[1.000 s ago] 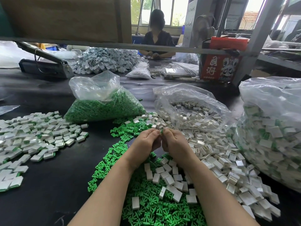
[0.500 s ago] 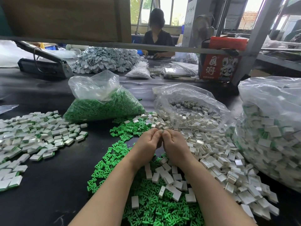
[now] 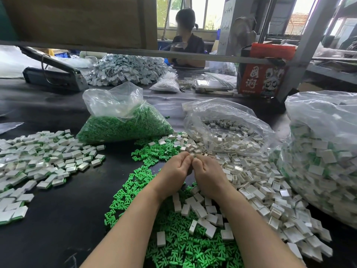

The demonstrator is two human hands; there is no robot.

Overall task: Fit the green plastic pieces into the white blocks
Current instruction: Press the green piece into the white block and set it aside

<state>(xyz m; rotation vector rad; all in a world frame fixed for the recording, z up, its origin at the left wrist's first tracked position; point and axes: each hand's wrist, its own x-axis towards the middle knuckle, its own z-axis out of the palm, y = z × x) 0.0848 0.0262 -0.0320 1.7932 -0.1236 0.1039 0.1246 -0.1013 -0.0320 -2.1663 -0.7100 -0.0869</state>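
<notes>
My left hand [image 3: 176, 169] and my right hand [image 3: 209, 174] meet knuckle to knuckle above the table, fingers curled. Together they pinch a small white block [image 3: 192, 154] at the fingertips; only a sliver of it shows and any green piece in it is hidden. Loose green plastic pieces [image 3: 185, 246] lie heaped under my forearms. Loose white blocks [image 3: 251, 182] spread out to the right of my hands. White blocks with green pieces fitted in them [image 3: 38, 161] lie in a flat heap at the left.
A clear bag of green pieces [image 3: 123, 126] stands behind the hands, and an open bag of white blocks [image 3: 228, 128] lies beside it. A big bag of blocks with green showing [image 3: 324, 161] fills the right. A person sits across the black table [image 3: 58, 219].
Both hands have stayed together and drifted slightly nearer to me. The green tip that showed between the fingertips a second ago is now hidden.
</notes>
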